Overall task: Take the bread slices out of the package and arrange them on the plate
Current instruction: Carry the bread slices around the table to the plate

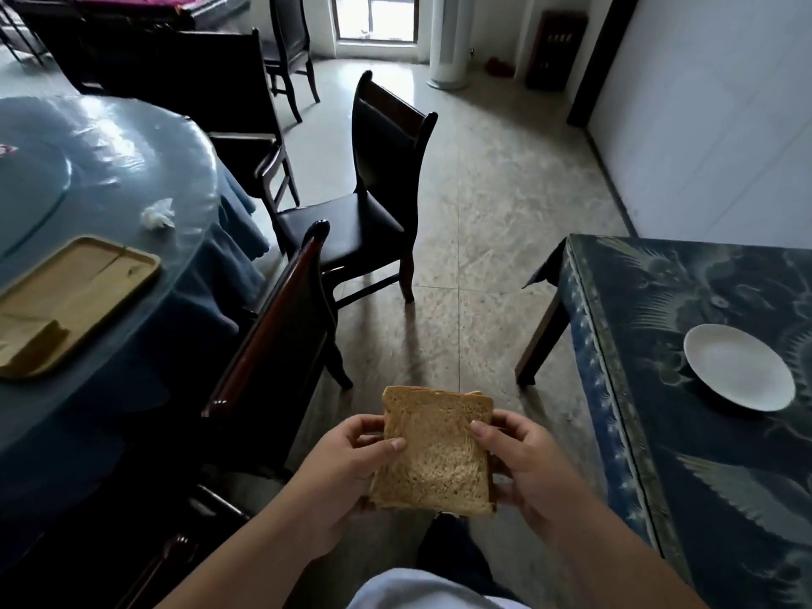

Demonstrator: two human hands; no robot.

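A small stack of brown bread slices [435, 454] is held flat in front of me above the floor. My left hand [347, 468] grips its left edge, thumb on top. My right hand [523, 463] grips its right edge, thumb also on top. A second slice edge shows under the top one at the far corner. The white plate [738, 367] sits bare on the dark patterned table [659, 454] to my right, apart from the bread. No package is in view.
On my left is a round table with a blue cloth [110, 191], bearing a wooden tray [66, 301] and a crumpled tissue [157, 213]. Dark chairs [373, 204] stand beside it and in front of me. Tiled floor [483, 235] lies between the two tables.
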